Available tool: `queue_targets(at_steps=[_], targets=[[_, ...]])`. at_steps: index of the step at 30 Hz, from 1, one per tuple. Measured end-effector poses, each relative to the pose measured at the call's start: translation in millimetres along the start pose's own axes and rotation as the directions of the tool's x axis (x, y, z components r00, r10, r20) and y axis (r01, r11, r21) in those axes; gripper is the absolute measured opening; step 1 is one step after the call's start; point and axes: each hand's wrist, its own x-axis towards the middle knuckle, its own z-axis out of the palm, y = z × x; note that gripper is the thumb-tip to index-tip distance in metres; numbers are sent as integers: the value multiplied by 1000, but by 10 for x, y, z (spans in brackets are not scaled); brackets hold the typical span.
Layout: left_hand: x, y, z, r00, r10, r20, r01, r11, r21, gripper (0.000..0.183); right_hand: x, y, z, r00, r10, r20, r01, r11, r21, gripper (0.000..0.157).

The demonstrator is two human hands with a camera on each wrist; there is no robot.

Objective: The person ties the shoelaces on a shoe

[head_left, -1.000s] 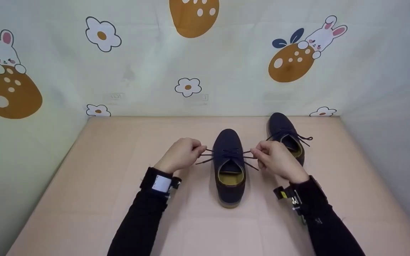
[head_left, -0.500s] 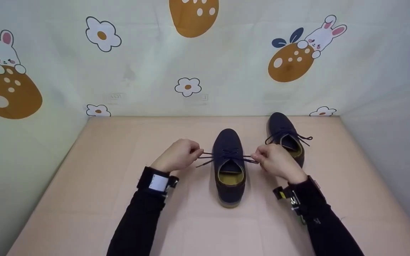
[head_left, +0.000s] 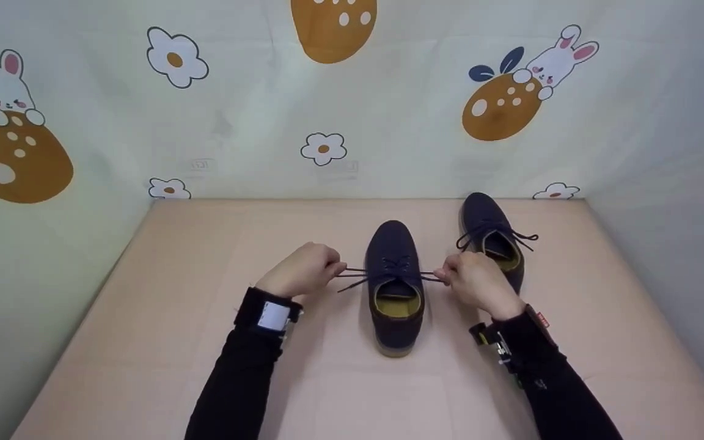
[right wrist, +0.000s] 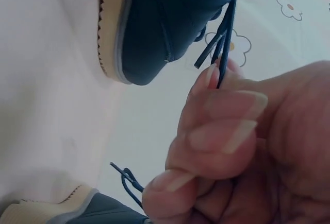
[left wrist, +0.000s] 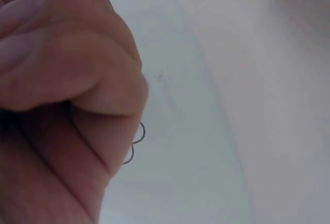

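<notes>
A dark navy lace-up shoe (head_left: 392, 244) with a yellowish lining stands on the table, toe pointing away. On its left side, my left hand (head_left: 303, 269) pinches part of the shoelace (head_left: 355, 269) between thumb and curled fingers. Opposite, my right hand (head_left: 474, 278) pinches the lace on the other side. Both lace parts stretch taut sideways from the shoe's opening, and one loose lace end hangs near the left hand. The right wrist view shows the blue lace (right wrist: 227, 38) running from the shoe into the right fingertips (right wrist: 206, 77). In the left wrist view the left hand (left wrist: 67, 69) is curled.
A matching shoe (head_left: 480, 211) with a tied bow stands at the back right, partly behind the right hand. The peach-coloured table (head_left: 217, 232) meets a pale cloth wall (head_left: 254, 110) printed with rabbits and flowers at the back and sides.
Both hands have come slightly nearer the person, still pinching the lace. The left hand has drifted a little left, the right hand a little right. The shoe has stayed in place.
</notes>
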Motion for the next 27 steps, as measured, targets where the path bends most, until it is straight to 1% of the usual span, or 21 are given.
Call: queue_targets(at_steps=[6, 9, 14, 17, 20, 22, 24, 27], targets=[[-12, -2, -2, 1000, -15, 18, 15, 1000, -8, 37, -8, 5, 43, 999, 41, 23, -40, 999, -14, 27], [-19, -8, 5, 999, -29, 25, 30, 999, -18, 38, -13, 14, 62, 999, 44, 22, -43, 999, -11, 28], [-30, -21, 22, 998, -63, 30, 65, 996, -53, 40, -11, 37, 51, 999, 28, 22, -30, 998, 52, 29], [-34, -11, 28, 993, -114, 36, 117, 988, -96, 40, -6, 42, 4, 999, 44, 29, -48, 991, 127, 27], [-41, 23, 11, 983, -180, 42, 184, 975, -126, 39, -4, 18, -60, 996, 80, 31, -84, 982, 168, 25], [-54, 58, -18, 974, -225, 30, 227, 966, -120, 40, -14, -15, -105, 994, 108, 17, -110, 979, 172, 25], [-69, 101, -56, 966, -258, 3, 257, 961, -98, 41, -32, -45, -152, 992, 129, -8, -126, 980, 157, 27], [-92, 196, -122, 958, -285, -30, 281, 956, -89, 45, -63, -90, -214, 990, 134, -53, -125, 982, 143, 27]])
